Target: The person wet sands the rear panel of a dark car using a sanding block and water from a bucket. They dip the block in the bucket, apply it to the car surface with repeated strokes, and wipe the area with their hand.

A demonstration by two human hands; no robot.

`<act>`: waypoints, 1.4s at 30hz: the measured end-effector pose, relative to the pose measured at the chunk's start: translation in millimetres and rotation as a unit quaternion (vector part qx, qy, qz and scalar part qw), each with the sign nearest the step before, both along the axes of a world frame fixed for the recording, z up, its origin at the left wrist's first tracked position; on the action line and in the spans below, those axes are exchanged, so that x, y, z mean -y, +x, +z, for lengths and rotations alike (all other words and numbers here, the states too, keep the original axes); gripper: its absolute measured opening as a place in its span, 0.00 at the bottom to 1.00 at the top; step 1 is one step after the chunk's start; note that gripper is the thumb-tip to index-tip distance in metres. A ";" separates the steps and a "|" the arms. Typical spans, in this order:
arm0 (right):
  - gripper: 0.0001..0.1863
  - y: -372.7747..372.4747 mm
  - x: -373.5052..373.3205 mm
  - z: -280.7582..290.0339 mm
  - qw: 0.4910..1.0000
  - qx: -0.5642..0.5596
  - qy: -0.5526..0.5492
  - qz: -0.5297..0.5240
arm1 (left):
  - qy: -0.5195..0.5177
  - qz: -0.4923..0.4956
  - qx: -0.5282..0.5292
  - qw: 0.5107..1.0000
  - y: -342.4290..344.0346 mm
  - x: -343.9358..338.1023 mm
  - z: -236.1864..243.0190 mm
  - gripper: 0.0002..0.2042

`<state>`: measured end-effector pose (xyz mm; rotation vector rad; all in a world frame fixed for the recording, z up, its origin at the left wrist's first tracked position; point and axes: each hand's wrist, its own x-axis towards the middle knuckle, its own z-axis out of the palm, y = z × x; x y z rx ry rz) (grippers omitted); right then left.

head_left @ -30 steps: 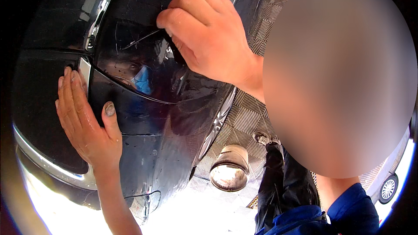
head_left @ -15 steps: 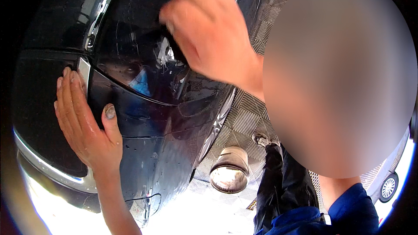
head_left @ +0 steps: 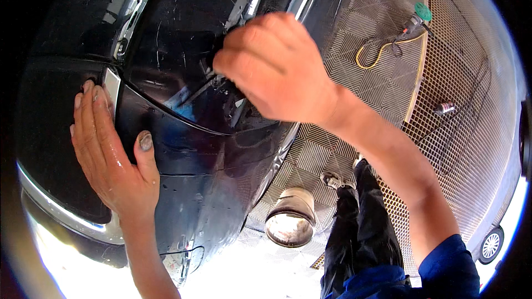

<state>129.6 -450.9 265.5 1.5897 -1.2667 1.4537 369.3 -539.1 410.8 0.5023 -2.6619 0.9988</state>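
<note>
My left hand (head_left: 113, 152) lies spread on the dark car's glossy black body (head_left: 64, 122), fingertips beside a pale narrow rectangular strip (head_left: 111, 86) at a panel seam. Its thumb is out to the side, with a dark smudge on the nail. My right hand (head_left: 277, 72) is curled above the car's panel to the right, slightly blurred, pinching a thin stick-like tool (head_left: 199, 91) that points down and left. Its fingertips are mostly hidden behind the hand. Scratch-like marks and wet spots show on the panel.
A metal bucket (head_left: 290, 224) stands by my legs on patterned floor tiles (head_left: 307, 152). At upper right lie a corded power tool with a green pad (head_left: 417, 19), a yellow cable (head_left: 360, 58) and, on metal grating (head_left: 454, 155), a small bottle (head_left: 444, 108). Another vehicle's wheel (head_left: 490, 243) shows at far right.
My right hand has moved down and slightly right across the panel, the thin tool with it. My left hand stays almost in place, shifted a little right in the picture.
</note>
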 end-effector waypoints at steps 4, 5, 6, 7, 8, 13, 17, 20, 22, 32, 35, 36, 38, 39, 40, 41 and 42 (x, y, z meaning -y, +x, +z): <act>0.12 -29.1 19.2 15.5 1.000 -0.022 -0.013 -0.006 | 0.008 -0.002 -0.006 1.000 -1.1 -1.1 0.8 0.30; 0.12 -32.5 23.3 17.2 0.999 -0.030 -0.013 -0.006 | 0.005 0.001 -0.001 1.000 -0.5 -1.0 1.5 0.30; 0.12 -34.9 26.6 17.9 0.999 -0.038 -0.011 -0.006 | 0.004 0.005 0.004 1.000 0.3 -1.0 1.7 0.30; 0.12 -35.9 28.1 18.3 0.999 -0.047 -0.008 -0.006 | 0.003 0.009 0.008 1.000 1.2 -0.9 1.8 0.30; 0.12 -34.3 26.2 17.8 0.999 -0.053 -0.003 -0.003 | 0.001 0.009 0.010 1.000 1.9 -0.7 1.8 0.30; 0.12 -7.0 3.8 5.6 0.997 -0.075 0.002 0.022 | 0.012 0.004 0.011 1.000 3.3 3.2 -0.7 0.31; 0.11 -19.0 12.5 11.8 0.997 -0.066 0.021 0.029 | -0.001 0.010 0.023 1.000 5.3 2.7 0.7 0.32; 0.13 -27.1 9.1 12.8 0.997 -0.068 0.036 0.027 | 0.001 0.009 0.020 1.000 1.9 1.0 -0.6 0.32; 0.15 -26.4 9.6 11.2 0.996 -0.071 0.034 0.039 | 0.000 0.014 0.027 1.000 3.0 1.1 -0.2 0.32; 0.12 -24.7 16.2 12.7 0.997 -0.068 0.012 0.028 | -0.020 0.007 0.025 0.999 5.5 3.3 -0.4 0.30; 0.16 -1.7 -2.6 5.0 0.992 -0.102 0.030 0.074 | -0.023 0.011 0.025 0.999 6.7 4.1 0.4 0.29; 0.13 -0.4 0.6 6.4 0.994 -0.089 0.017 0.066 | -0.025 0.011 0.031 0.999 7.4 3.9 1.2 0.29; 0.10 -8.5 13.3 11.8 0.996 -0.073 -0.002 0.047 | -0.029 0.010 0.035 0.999 7.4 3.6 2.4 0.29; 0.09 -19.1 20.6 16.9 0.997 -0.069 -0.007 0.032 | -0.029 0.006 0.031 0.999 6.1 4.4 2.2 0.29; 0.09 -24.7 25.3 19.2 0.998 -0.065 -0.013 0.021 | -0.030 0.003 0.026 0.999 5.4 4.8 1.6 0.29; 0.08 -23.3 24.0 16.9 0.998 -0.060 -0.012 0.013 | -0.027 0.000 0.025 0.999 5.3 4.7 0.7 0.29; 0.08 -14.4 17.8 15.2 0.998 -0.065 -0.008 0.024 | -0.026 -0.003 0.025 0.999 6.3 5.5 1.3 0.29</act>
